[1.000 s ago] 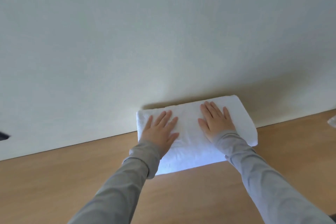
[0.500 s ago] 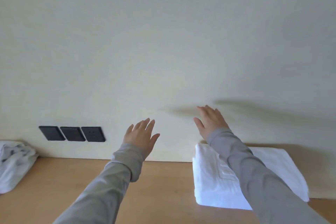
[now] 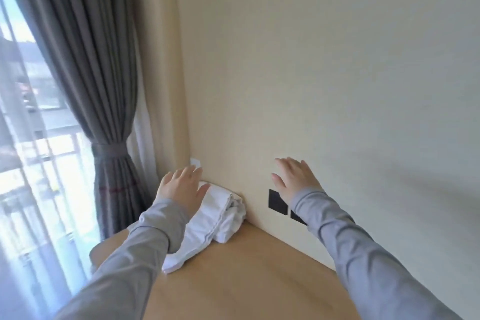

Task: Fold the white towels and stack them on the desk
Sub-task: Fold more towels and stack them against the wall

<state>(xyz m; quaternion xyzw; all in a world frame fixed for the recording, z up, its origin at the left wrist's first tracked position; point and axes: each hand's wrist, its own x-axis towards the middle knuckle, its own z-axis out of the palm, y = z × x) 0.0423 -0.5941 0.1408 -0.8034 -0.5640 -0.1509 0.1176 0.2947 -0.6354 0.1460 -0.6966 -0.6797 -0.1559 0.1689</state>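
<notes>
In the head view both arms reach forward in grey sleeves [image 3: 145, 249] over the desk [image 3: 246, 275]. The left hand [image 3: 180, 187] is palm down, its fingers straight and slightly spread and gripping nothing. It sits over the near-left part of the towel [image 3: 220, 218], though whether the palm touches the cloth cannot be told. The right hand [image 3: 294, 178] is raised higher, well apart from the towel, fingers straight and close together with the thumb out to the side. It is held in front of the wall [image 3: 337, 73] just above the black sockets [image 3: 277, 202], and its forearm covers part of them. The towel is a crumpled white heap, unfolded, in the desk's far left corner. Its far side lies against the wall and a loose end trails toward the near-left edge. The desk's back edge meets the wall along a line that runs from the towel down to the right. Its left edge ends in a rounded corner just beside the tied grey curtain [image 3: 104, 112] and the window [image 3: 31, 163]. Open wood lies between the two forearms and to the right of the towel.
</notes>
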